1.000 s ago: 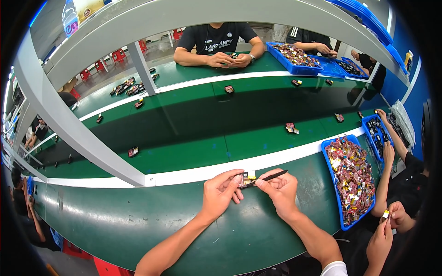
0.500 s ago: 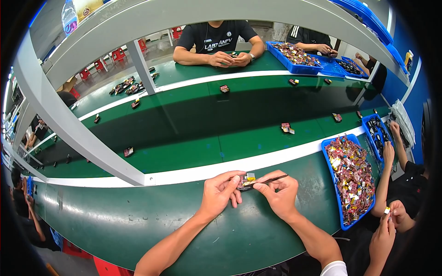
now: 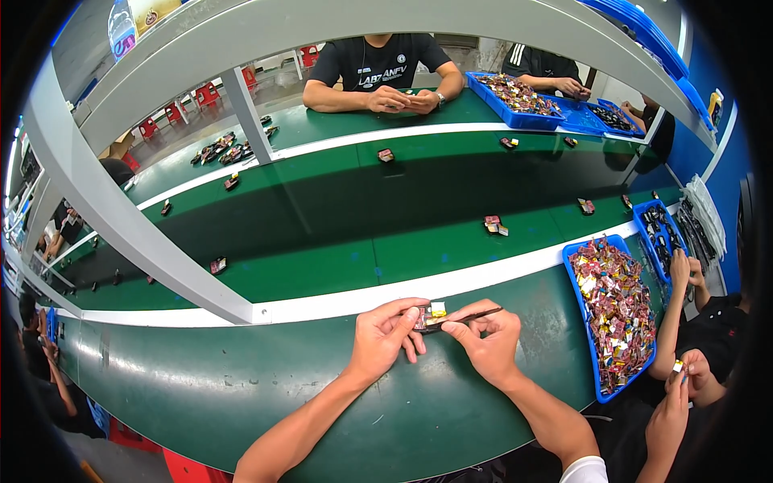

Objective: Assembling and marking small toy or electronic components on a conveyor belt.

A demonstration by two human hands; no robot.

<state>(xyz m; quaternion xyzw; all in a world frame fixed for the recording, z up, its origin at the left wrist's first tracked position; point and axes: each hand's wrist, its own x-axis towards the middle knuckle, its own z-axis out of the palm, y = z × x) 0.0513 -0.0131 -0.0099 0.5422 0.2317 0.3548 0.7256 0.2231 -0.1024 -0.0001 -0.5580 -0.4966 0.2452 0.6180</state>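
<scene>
- The left hand (image 3: 385, 336) pinched a small dark part with a yellow patch (image 3: 430, 314), fingers curled tight around its near end.
- The right hand (image 3: 489, 341) gripped a thin dark tool (image 3: 473, 315) between thumb and forefinger — its tip touched the part.
- Both hands rested on the green bench (image 3: 241, 386), just this side of the white strip (image 3: 338, 302).
- A blue tray (image 3: 581, 344) of mixed small pieces sat to the right of the hands — well apart from the part.
</scene>
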